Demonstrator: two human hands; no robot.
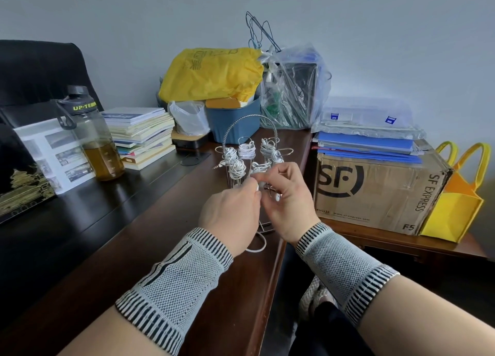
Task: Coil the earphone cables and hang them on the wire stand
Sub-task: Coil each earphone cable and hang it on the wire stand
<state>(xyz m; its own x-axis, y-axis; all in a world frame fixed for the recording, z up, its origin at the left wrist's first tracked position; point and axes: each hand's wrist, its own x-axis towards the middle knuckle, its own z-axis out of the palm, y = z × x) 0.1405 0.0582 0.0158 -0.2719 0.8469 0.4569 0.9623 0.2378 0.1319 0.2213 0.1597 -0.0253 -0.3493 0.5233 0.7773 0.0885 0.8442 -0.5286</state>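
Observation:
A silver wire stand (pixel 250 121) with an arched handle stands near the dark wooden table's right edge. Several coiled white earphone cables (pixel 246 152) hang from its hooks. In front of the stand my left hand (pixel 231 212) and my right hand (pixel 288 197) meet, and both pinch a white earphone cable (pixel 257 245). A loose loop of that cable hangs below my left wrist onto the table. The part between my fingers is mostly hidden.
A dark water bottle (pixel 93 138) and a stack of books (pixel 142 136) stand at the left. Behind the stand are a blue bin (pixel 235 123) under a yellow bag and clear plastic bags. An SF cardboard box (pixel 375 192) sits right, off the table edge (pixel 276 262).

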